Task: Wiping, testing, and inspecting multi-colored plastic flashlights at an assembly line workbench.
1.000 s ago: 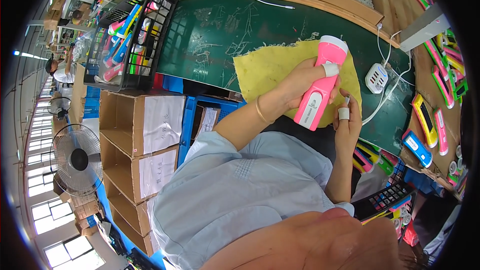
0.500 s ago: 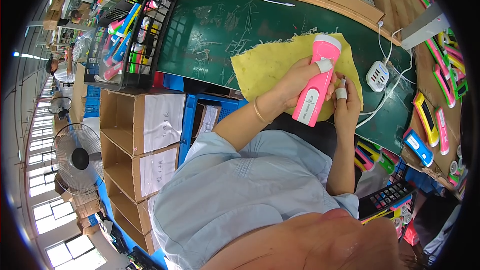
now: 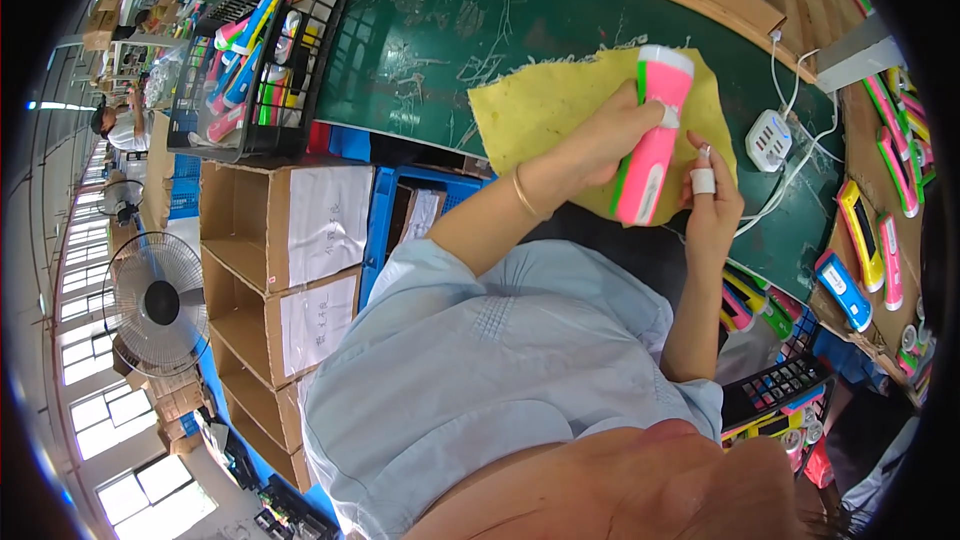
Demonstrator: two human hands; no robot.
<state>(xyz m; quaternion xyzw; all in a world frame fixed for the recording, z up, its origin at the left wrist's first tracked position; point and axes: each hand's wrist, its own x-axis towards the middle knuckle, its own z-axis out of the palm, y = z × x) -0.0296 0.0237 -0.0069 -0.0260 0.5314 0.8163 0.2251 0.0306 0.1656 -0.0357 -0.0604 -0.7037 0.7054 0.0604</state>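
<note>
A pink flashlight (image 3: 655, 155) with bright green sides and a white head is held upright over a yellow cloth. My left hand (image 3: 610, 140) wraps round its middle, with the white-taped thumb lying across the pink face. The flashlight's lower end points toward me. To its right, apart from it, my right hand (image 3: 715, 202) has its fingers bent together, one wrapped in white tape. Something small and pale shows at those fingertips, too small to name. Beneath both hands the yellow cloth (image 3: 525, 110) lies on the green tabletop (image 3: 410, 70).
A black crate (image 3: 330, 50) of colourful flashlights stands at the left. Cardboard compartments (image 3: 235, 210) are stacked below it. A white charging hub (image 3: 768, 140) with cables lies right of the cloth. More flashlights, including a blue one (image 3: 842, 290), lie at the far right.
My left hand has turned the flashlight so its green side shows, and tilted it more upright. My right hand has shifted slightly right, away from it. The whole view has shifted a little.
</note>
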